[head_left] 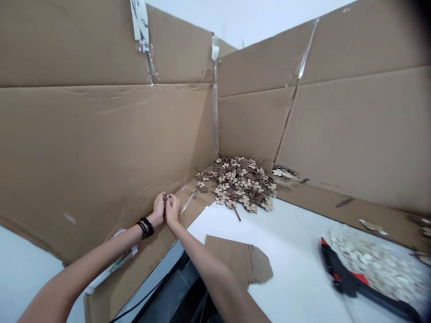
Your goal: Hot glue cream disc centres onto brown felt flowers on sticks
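My left hand [158,208] and my right hand [173,209] are close together beside the left cardboard wall, above its folded bottom flap. Both have their fingers curled in around a small dark brown piece [165,200]. Its exact shape is mostly hidden by the fingers, though a whitish spot shows at its top. Black bands circle the left wrist. To the right of my hands, in the corner, lies a heap of beige and brown flowers on thin brown stems [240,181].
Tall cardboard walls [101,134] enclose the white table [289,237]. A cardboard scrap [232,258] lies near my right forearm. At right, a black and red glue gun [350,278] rests beside many pale loose pieces [380,260]. A plastic-wrapped item [123,258] is behind my left forearm.
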Available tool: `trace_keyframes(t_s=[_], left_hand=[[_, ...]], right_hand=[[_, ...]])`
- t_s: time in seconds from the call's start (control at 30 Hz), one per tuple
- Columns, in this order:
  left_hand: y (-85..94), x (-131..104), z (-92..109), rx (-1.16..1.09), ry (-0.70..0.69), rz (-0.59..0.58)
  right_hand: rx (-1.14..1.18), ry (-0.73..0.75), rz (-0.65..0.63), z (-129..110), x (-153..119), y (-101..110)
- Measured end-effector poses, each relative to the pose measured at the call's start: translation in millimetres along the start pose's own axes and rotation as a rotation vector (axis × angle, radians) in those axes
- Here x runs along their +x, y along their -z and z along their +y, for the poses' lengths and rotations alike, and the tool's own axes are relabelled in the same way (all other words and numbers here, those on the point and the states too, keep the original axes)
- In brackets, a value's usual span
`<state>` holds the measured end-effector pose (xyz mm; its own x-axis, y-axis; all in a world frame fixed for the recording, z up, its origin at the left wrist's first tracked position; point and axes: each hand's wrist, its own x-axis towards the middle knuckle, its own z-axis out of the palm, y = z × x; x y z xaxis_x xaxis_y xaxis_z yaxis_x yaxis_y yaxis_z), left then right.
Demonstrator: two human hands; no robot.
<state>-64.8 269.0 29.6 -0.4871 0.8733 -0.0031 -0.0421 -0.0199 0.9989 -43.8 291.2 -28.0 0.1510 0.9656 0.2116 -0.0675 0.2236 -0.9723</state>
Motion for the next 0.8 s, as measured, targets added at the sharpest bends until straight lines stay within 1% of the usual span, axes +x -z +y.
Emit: trace_keyframes(t_s=[0.07, 0.1, 0.17, 0.27, 0.33, 0.4, 0.47, 0.5, 0.53, 0.6, 0.63, 0.7, 0.73, 0.8], left_hand=[[13.9, 5, -6, 0.197, -0.088, 0.018], [16.4, 7, -8, 0.298, -0.136, 0.018], [14.1, 12, -12, 0.476, -0.243, 0.004], [-4.1, 23, -8, 0.68, -0.416, -0.052], [-24.4, 32, 1, 0.774, -0.52, -0.125], [-50.9, 39, 8, 0.851, -0.607, -0.244], [-82.8, 46, 11, 0.918, -0.67, -0.382], [-99.9, 49, 9, 0.947, -0.689, -0.441], [-117.1, 53, 4, 0.973, -0.7, -0.485], [-150.1, 61, -9, 1.013, -0.696, -0.523], [-165.1, 65, -17, 1.028, -0.683, -0.522], [-191.9, 76, -35, 1.044, -0.642, -0.491], [-203.9, 81, -44, 1.046, -0.617, -0.473], [-225.9, 92, -59, 1.035, -0.572, -0.45]], right_hand=[[-0.039, -0.005, -0.034, 9, -5, -7], [-0.054, 0.001, -0.043, 12, -5, -5], [-0.082, 0.021, -0.052, 13, -2, 8], [-0.119, 0.061, -0.058, 7, 9, 43], [-0.137, 0.085, -0.053, -4, 19, 73], [-0.148, 0.095, -0.043, -20, 30, 106], [-0.147, 0.099, -0.058, -43, 40, 144], [-0.145, 0.102, -0.071, -56, 43, 165], [-0.147, 0.106, -0.081, -69, 44, 189], [-0.166, 0.114, -0.083, -97, 39, 242], [-0.18, 0.116, -0.083, -108, 30, 271], [-0.248, 0.111, -0.066, -124, 2, 335], [-0.38, 0.08, -0.049, -126, -19, 369], [-0.651, 0.0, -0.015, -118, -67, 436]])
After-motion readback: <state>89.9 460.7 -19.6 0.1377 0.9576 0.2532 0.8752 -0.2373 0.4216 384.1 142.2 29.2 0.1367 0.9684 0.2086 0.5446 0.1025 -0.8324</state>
